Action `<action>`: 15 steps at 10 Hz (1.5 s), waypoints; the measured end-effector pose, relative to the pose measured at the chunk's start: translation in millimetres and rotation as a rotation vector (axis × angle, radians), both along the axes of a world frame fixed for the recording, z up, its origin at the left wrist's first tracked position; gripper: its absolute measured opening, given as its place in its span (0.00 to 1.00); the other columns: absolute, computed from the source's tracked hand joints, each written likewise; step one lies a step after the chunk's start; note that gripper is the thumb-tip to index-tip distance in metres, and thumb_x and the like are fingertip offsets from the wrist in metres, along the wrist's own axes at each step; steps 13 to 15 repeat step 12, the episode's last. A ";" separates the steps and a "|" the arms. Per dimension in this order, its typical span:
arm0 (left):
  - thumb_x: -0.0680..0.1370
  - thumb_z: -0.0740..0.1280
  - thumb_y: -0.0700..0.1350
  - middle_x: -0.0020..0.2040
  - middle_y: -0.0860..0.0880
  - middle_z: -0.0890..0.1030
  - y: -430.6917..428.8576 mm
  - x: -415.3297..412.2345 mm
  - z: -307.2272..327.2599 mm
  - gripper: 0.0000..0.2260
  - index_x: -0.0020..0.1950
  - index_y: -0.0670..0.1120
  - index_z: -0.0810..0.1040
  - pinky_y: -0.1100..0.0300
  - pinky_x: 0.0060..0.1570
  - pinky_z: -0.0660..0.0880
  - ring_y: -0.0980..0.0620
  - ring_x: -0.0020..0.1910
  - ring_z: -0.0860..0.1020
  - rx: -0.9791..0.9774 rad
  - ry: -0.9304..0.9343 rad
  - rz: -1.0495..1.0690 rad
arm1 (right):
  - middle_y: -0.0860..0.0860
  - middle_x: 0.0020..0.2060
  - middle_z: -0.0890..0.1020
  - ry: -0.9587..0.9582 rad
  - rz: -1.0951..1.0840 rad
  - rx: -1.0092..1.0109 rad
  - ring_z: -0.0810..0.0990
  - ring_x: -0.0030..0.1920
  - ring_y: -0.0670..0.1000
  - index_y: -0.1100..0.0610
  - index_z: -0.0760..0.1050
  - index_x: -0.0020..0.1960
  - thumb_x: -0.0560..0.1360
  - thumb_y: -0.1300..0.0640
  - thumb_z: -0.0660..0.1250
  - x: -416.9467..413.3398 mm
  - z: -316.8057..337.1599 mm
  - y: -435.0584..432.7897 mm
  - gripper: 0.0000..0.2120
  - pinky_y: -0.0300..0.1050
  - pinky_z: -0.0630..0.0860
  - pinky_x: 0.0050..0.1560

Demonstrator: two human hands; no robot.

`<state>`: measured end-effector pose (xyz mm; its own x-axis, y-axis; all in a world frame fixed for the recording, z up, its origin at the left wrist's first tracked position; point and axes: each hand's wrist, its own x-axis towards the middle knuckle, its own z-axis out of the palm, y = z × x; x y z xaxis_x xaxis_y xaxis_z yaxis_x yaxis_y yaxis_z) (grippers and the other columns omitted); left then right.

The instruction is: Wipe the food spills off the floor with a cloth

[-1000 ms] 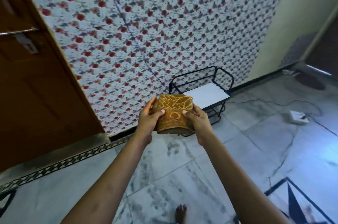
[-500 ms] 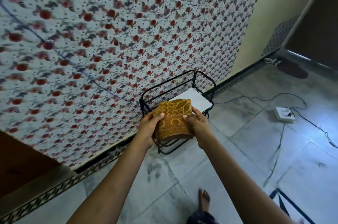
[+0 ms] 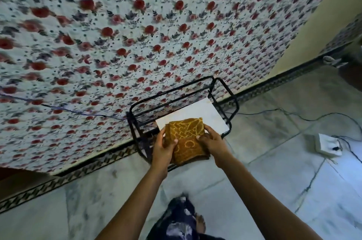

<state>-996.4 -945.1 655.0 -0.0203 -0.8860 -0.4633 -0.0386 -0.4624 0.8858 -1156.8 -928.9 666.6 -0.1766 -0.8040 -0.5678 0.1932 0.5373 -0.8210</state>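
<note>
A folded mustard-yellow cloth [image 3: 186, 137] with a lighter pattern is held in front of me, above the near corner of a black wire rack [image 3: 225, 90]. My left hand [image 3: 163, 146] grips its left edge, thumb on top. My right hand [image 3: 212, 142] grips its right edge, thumb on top as well. The grey marble floor [image 3: 264, 161] lies below. I cannot make out any food spill on it from here.
The rack stands against a wall hung with red-flowered fabric [image 3: 156, 34] and holds a white slab [image 3: 197, 115]. A white extension box [image 3: 327, 144] with trailing cables lies on the floor to the right. My foot and patterned clothing [image 3: 180, 220] are at the bottom.
I have stepped closer to the rack and the view has swung right, so the brown door has left the frame. Both hands keep hold of the cloth.
</note>
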 end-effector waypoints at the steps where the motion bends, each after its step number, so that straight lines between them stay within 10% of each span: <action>1: 0.78 0.65 0.45 0.64 0.50 0.69 -34.9 -20.7 -37.0 0.24 0.72 0.57 0.63 0.53 0.56 0.73 0.50 0.60 0.70 0.037 -0.023 0.029 | 0.56 0.61 0.76 0.089 0.106 0.046 0.75 0.58 0.56 0.51 0.66 0.70 0.77 0.61 0.64 -22.7 -43.5 -45.4 0.22 0.44 0.77 0.52; 4: 0.78 0.65 0.42 0.68 0.49 0.68 -158.0 -65.9 -189.7 0.25 0.73 0.53 0.62 0.44 0.64 0.71 0.46 0.67 0.69 0.102 -0.170 -0.001 | 0.57 0.61 0.77 0.247 0.208 0.209 0.76 0.60 0.58 0.50 0.66 0.70 0.77 0.60 0.62 -63.9 -207.2 -176.5 0.22 0.57 0.75 0.59; 7: 0.77 0.62 0.38 0.67 0.49 0.70 -212.1 -96.4 -315.0 0.27 0.74 0.51 0.60 0.60 0.52 0.78 0.52 0.62 0.72 0.149 -0.109 0.112 | 0.58 0.65 0.71 0.389 0.430 0.137 0.72 0.63 0.57 0.54 0.58 0.74 0.76 0.61 0.64 -83.6 -328.7 -249.3 0.30 0.55 0.72 0.63; 8: 0.77 0.60 0.37 0.67 0.52 0.69 -207.0 -102.9 -335.7 0.27 0.74 0.52 0.60 0.56 0.55 0.78 0.52 0.63 0.71 0.171 -0.147 0.138 | 0.59 0.64 0.69 0.511 0.519 0.111 0.71 0.62 0.55 0.58 0.56 0.74 0.76 0.63 0.63 -89.1 -349.2 -253.2 0.29 0.42 0.67 0.60; 11: 0.75 0.66 0.43 0.66 0.42 0.70 -210.9 -124.4 -337.6 0.27 0.73 0.46 0.62 0.48 0.60 0.71 0.43 0.64 0.71 0.183 -0.602 0.091 | 0.59 0.62 0.68 0.692 0.615 0.113 0.72 0.60 0.60 0.55 0.57 0.74 0.76 0.55 0.65 -94.6 -352.7 -250.2 0.30 0.53 0.73 0.56; 15: 0.73 0.69 0.42 0.67 0.41 0.69 -207.9 -118.1 -329.3 0.30 0.73 0.48 0.62 0.42 0.60 0.73 0.40 0.64 0.71 0.268 -0.539 0.127 | 0.58 0.67 0.67 0.669 0.668 0.102 0.68 0.66 0.59 0.55 0.55 0.75 0.76 0.53 0.64 -101.0 -330.1 -248.3 0.31 0.55 0.70 0.62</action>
